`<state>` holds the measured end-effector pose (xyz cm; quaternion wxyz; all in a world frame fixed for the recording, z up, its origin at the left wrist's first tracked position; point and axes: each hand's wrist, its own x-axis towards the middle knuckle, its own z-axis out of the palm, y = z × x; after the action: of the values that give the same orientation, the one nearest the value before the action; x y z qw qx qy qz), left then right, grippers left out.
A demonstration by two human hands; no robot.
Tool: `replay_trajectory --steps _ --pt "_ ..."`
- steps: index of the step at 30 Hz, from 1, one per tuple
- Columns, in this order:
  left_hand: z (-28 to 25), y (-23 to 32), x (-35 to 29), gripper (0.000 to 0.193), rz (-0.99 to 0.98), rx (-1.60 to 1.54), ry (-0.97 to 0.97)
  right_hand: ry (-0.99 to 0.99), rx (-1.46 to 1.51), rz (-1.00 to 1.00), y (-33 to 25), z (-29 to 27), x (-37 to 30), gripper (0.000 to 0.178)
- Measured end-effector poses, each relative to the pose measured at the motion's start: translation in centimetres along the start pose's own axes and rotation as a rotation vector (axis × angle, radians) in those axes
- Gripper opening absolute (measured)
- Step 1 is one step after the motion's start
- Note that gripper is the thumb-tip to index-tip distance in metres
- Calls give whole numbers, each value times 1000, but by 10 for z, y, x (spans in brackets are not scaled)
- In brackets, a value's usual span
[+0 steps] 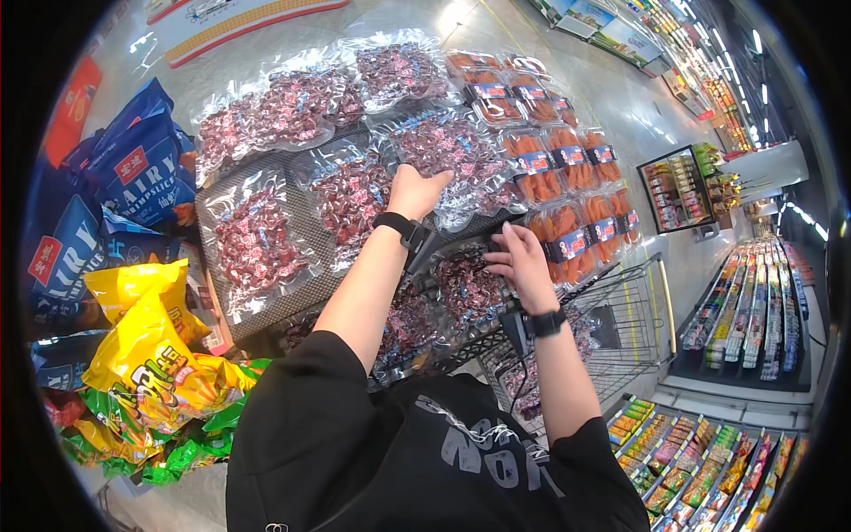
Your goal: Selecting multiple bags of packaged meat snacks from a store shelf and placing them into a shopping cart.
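Half curled, the left hand (418,191) is laid on a clear bag (456,146) of dark red snacks; whether the plastic is pinched cannot be told, since the fingertips are partly hidden. The right hand (523,262) is held loosely open, fingers bent, just beside a second snack bag (470,288) nearer the body; whether that bag is touched cannot be told. 2 black wristbands (544,324) are worn, 1 on each wrist. By the left hand, more snack bags (261,235) are spread over a dark mesh stand (301,299). Clear boxes (537,168) of orange strips are lined up to the right, above a wire cart (634,324). Blue bags (133,168) and yellow bags (151,368) are heaped at far left.
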<state>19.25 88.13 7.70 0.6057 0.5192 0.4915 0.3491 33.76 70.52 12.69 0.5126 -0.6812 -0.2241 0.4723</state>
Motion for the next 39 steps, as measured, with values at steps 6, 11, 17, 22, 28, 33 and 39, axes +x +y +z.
replay_trajectory --steps 6,11,17,22,28,33,39 --pt "-12 18 -16 31 -65 -155 -116 -58 182 161 -23 19 29 81" --pt "-17 14 -14 33 -77 -158 -107 12 362 250 1 12 67 68" --pt "-22 18 -20 34 -78 -157 -189 -39 440 212 29 -1 67 31" --pt "-28 30 -42 40 -94 -180 -271 -4 452 156 38 -5 52 17" --pt "-33 19 -71 86 -194 -104 -245 -52 485 73 42 -5 22 15" --pt "-38 8 -102 82 -193 -359 -236 -170 482 41 29 0 -13 28" --pt "-25 10 -145 68 15 -623 -159 -272 503 -47 35 -8 -51 46"
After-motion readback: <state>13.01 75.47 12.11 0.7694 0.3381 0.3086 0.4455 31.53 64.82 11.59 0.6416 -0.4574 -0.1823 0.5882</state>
